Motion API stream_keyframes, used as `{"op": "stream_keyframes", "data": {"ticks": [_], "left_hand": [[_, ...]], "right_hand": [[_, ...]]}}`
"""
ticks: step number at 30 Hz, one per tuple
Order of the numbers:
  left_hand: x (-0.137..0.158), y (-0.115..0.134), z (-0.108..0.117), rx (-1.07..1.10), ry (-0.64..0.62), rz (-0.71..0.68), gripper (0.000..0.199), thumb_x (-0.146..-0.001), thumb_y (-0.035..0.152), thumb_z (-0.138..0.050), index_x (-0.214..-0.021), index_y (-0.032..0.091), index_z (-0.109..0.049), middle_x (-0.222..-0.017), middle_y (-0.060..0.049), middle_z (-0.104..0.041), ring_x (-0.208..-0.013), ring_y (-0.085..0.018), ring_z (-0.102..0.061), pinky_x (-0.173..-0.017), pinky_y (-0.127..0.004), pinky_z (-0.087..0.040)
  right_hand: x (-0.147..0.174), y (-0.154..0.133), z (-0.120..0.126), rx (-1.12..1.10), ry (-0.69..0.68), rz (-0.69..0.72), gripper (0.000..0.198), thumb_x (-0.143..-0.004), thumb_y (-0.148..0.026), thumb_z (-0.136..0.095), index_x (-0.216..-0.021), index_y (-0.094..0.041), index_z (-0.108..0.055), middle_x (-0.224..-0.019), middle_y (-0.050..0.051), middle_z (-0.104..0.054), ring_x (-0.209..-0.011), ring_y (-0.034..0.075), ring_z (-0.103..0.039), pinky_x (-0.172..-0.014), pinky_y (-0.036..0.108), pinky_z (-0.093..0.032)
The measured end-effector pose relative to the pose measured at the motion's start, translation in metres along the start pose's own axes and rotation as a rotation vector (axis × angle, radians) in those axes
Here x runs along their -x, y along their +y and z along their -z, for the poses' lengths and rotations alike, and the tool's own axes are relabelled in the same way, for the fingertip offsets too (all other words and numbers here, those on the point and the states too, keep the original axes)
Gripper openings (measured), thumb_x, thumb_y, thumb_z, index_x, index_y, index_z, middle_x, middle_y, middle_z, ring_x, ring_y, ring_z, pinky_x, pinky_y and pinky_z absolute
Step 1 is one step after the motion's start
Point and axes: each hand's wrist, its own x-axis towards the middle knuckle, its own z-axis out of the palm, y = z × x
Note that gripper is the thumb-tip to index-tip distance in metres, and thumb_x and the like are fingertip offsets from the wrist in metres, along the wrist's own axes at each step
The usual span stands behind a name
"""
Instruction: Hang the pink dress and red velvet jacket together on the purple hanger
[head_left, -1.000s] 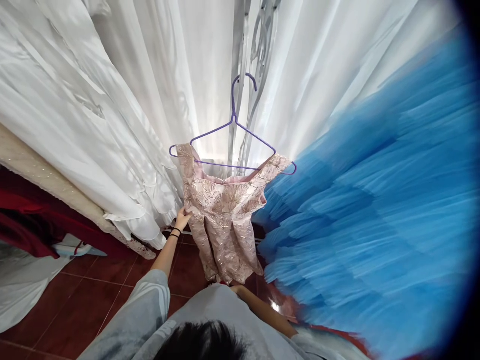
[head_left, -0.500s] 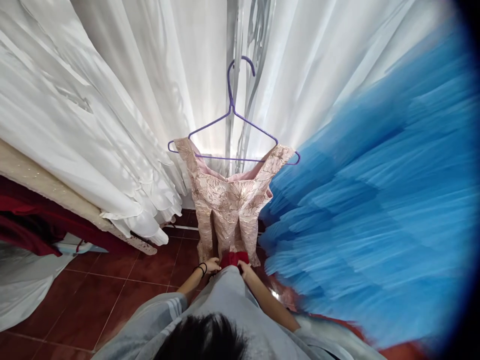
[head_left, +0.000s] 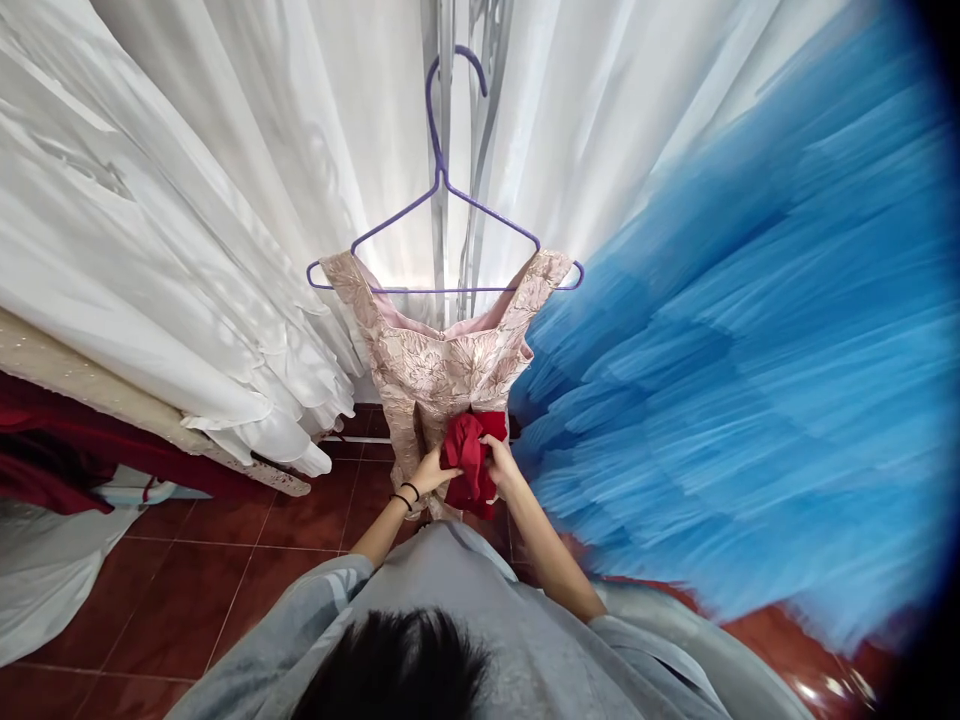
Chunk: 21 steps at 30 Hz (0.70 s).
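Observation:
Bunched red cloth [head_left: 469, 455] is gripped between my two hands, in front of the lower part of a pink and gold brocade dress [head_left: 442, 365]. My left hand [head_left: 433, 472], with dark bands at the wrist, is closed on the cloth's left side. On its right side, my right hand [head_left: 499, 462] pinches the cloth with the thumb on top. The dress hangs by its shoulder straps from a purple hanger [head_left: 442, 180], whose hook is in front of a metal upright. Part of the dress's skirt is hidden behind the cloth and my hands.
White draped fabric [head_left: 225, 250] covers the left and the back. A large blue tulle skirt [head_left: 750, 380] fills the right side. Dark red and beige garments [head_left: 45, 400] hang low at the left, above a red tiled floor [head_left: 195, 590].
Both hands have risen toward the dress, bringing the red cloth up into fuller view. The dress and hanger appear slightly higher and further left in the picture.

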Motion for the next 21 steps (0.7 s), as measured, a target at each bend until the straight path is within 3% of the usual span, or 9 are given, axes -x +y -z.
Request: {"op": "stream_keyframes", "data": {"ticks": [2, 4, 6, 9, 13, 16, 19, 21], "left_hand": [[0.003, 0.016, 0.006, -0.001, 0.039, -0.023, 0.069, -0.065, 0.031, -0.082, -0.127, 0.014, -0.057, -0.133, -0.018, -0.062, -0.124, -0.032, -0.058, -0.113, -0.047, -0.039], [0.009, 0.029, 0.018, 0.016, 0.092, -0.024, 0.06, -0.063, 0.034, -0.083, -0.115, 0.013, -0.061, -0.121, -0.016, -0.068, -0.115, -0.031, -0.062, -0.107, -0.044, -0.044], [0.016, 0.041, 0.036, 0.04, 0.178, -0.022, 0.049, -0.063, 0.039, -0.081, -0.101, 0.014, -0.063, -0.106, -0.013, -0.071, -0.102, -0.029, -0.065, -0.099, -0.042, -0.048], [0.027, 0.061, 0.067, 0.061, 0.296, -0.041, 0.037, -0.065, 0.04, -0.077, -0.09, 0.017, -0.062, -0.095, -0.008, -0.069, -0.094, -0.026, -0.064, -0.093, -0.038, -0.048], [0.036, 0.096, 0.096, 0.017, 0.255, -0.083, 0.029, -0.061, 0.031, -0.074, -0.084, 0.018, -0.061, -0.091, -0.005, -0.066, -0.092, -0.023, -0.061, -0.088, -0.033, -0.047], [0.045, 0.127, 0.105, 0.033, 0.186, -0.091, 0.024, -0.062, 0.027, -0.072, -0.076, 0.019, -0.054, -0.076, 0.0, -0.059, -0.074, -0.016, -0.055, -0.073, -0.027, -0.045], [0.054, 0.156, 0.111, 0.067, 0.124, -0.163, 0.035, -0.058, 0.021, -0.074, -0.069, 0.02, -0.041, -0.07, 0.004, -0.052, -0.066, -0.011, -0.048, -0.064, -0.022, -0.041], [0.057, 0.174, 0.115, 0.022, 0.091, -0.216, 0.031, -0.058, 0.019, -0.072, -0.073, 0.02, -0.045, -0.073, 0.003, -0.055, -0.067, -0.012, -0.051, -0.065, -0.022, -0.042]], "right_hand": [[0.008, -0.012, 0.004, 0.005, 0.012, 0.019, 0.022, -0.054, -0.026, -0.064, -0.073, -0.02, -0.057, -0.061, -0.001, -0.061, -0.056, 0.014, -0.05, -0.051, 0.025, -0.04], [0.015, -0.026, 0.013, 0.082, 0.018, 0.126, 0.026, -0.054, -0.029, -0.066, -0.077, -0.019, -0.06, -0.069, 0.001, -0.065, -0.064, 0.015, -0.053, -0.057, 0.026, -0.042], [0.02, -0.041, 0.024, 0.248, 0.048, 0.277, 0.025, -0.054, -0.034, -0.067, -0.072, -0.018, -0.059, -0.07, 0.002, -0.065, -0.066, 0.016, -0.051, -0.061, 0.027, -0.042], [0.029, -0.063, 0.04, 0.569, 0.097, 0.429, 0.026, -0.059, -0.043, -0.064, -0.057, -0.02, -0.05, -0.055, -0.001, -0.054, -0.058, 0.014, -0.041, -0.057, 0.027, -0.034], [0.047, -0.088, 0.044, 0.823, 0.128, 0.547, 0.033, -0.066, -0.049, -0.061, -0.053, -0.02, -0.05, -0.049, -0.001, -0.045, -0.053, 0.013, -0.035, -0.055, 0.028, -0.026], [0.058, -0.103, 0.037, 0.79, 0.129, 0.586, 0.031, -0.065, -0.048, -0.064, -0.057, -0.019, -0.057, -0.053, -0.001, -0.051, -0.054, 0.013, -0.039, -0.055, 0.027, -0.03], [0.065, -0.116, 0.031, 0.636, 0.081, 0.584, 0.03, -0.063, -0.046, -0.066, -0.066, -0.017, -0.064, -0.059, 0.0, -0.058, -0.057, 0.014, -0.045, -0.057, 0.026, -0.036], [0.07, -0.124, 0.028, 0.579, 0.051, 0.602, 0.031, -0.065, -0.046, -0.066, -0.073, -0.016, -0.068, -0.065, 0.0, -0.062, -0.06, 0.015, -0.049, -0.06, 0.027, -0.04]]}}
